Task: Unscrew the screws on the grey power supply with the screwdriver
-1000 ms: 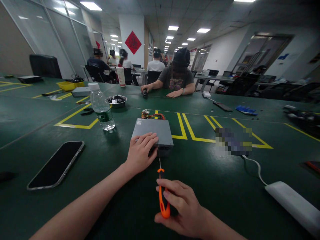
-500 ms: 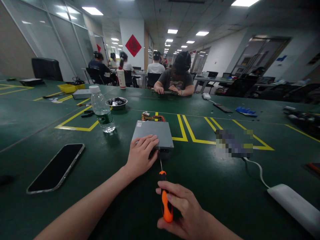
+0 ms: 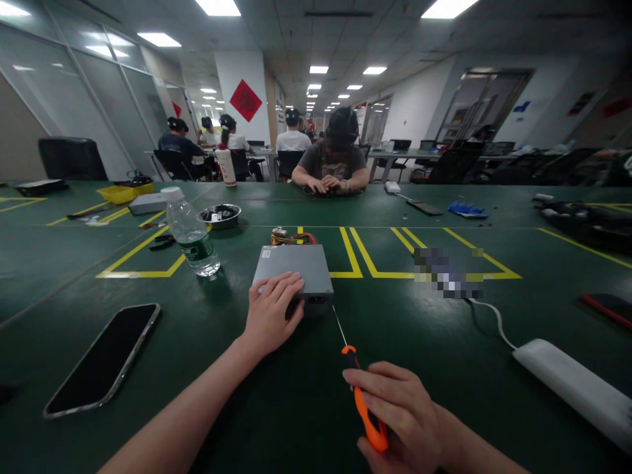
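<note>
Your left hand (image 3: 270, 315) lies flat on the grey metal box (image 3: 293, 271); your right hand (image 3: 402, 415) grips the orange screwdriver (image 3: 363, 401), tip just off the box's near face. Risk: a skewed tip slips, box slides on the tabletop (image 3: 296, 395)

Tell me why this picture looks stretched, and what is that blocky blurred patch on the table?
Head view: wide-angle lens bends the ceiling and glass wall outward at the edges; ceiling panels glare white. A pixelated patch hides something right of the grey metal box. Right hand and screwdriver look soft.
</note>
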### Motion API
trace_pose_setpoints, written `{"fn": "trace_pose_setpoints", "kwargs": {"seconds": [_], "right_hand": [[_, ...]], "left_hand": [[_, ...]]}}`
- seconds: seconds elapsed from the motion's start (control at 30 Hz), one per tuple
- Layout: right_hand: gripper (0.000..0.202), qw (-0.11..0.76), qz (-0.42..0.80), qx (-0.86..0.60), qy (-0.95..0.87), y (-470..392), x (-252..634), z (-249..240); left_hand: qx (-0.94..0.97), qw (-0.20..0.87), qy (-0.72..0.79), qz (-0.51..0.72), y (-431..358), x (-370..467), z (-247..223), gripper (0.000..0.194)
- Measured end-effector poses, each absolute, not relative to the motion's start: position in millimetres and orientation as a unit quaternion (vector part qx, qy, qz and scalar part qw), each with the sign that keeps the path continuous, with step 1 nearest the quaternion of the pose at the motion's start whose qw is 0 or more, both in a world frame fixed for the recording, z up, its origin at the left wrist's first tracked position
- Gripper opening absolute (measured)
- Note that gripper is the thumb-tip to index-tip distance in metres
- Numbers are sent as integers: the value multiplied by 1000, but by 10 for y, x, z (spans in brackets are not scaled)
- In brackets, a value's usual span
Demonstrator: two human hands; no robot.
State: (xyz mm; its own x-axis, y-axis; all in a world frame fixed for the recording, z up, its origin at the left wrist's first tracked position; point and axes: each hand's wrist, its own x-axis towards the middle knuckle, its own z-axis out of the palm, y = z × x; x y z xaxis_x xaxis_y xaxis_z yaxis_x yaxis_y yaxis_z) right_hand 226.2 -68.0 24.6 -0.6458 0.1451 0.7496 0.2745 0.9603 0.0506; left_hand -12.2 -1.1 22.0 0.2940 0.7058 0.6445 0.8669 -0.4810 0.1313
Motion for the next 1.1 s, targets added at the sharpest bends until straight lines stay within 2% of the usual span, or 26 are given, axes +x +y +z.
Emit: {"fn": "trace_pose_setpoints", "kwargs": {"seconds": [0.17, 0.57, 1.1], "right_hand": [[27, 417, -100, -125, -895, -633, 2211, 253], [26, 401, -80, -136, -903, -600, 2194, 230], [26, 422, -75, -134, -893, -600, 2181, 254]], "left_hand": [[-796, 130, -494, -325, -8, -129, 224, 28], [-795, 135, -496, -322, 3, -127, 202, 29], [-794, 144, -498, -317, -7, -117, 218, 28]]}}
